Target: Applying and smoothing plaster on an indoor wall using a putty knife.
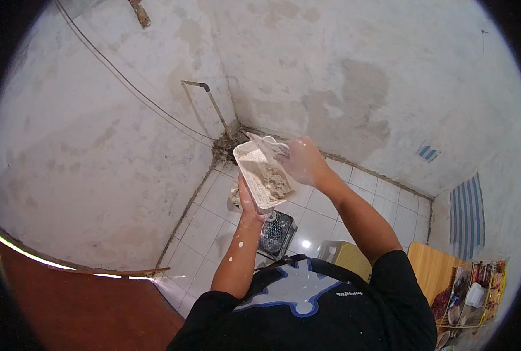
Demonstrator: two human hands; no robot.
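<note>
My left hand (250,207) grips a white rectangular tray (243,153) from beneath and beside it, tilting it slightly. Lumpy pale grey paste or powder (269,181) lies inside. My right hand (304,158) is closed at the tray's upper right edge around a pale, motion-blurred item that I cannot make out. Both hands and my left forearm carry white smears or flecks. Below the tray, a black speckled stool or crate (278,231) stands on the tiled floor (190,245), with a pale container (233,200) partly hidden behind my left hand.
Plastered walls meet in a corner with a bent pipe (210,96), rubble and a hanging cable (131,85). At right are a yellowish box (354,257), wooden board (424,257), cluttered rack (474,298) and striped patch (466,216). A red-brown door (67,298) is at lower left.
</note>
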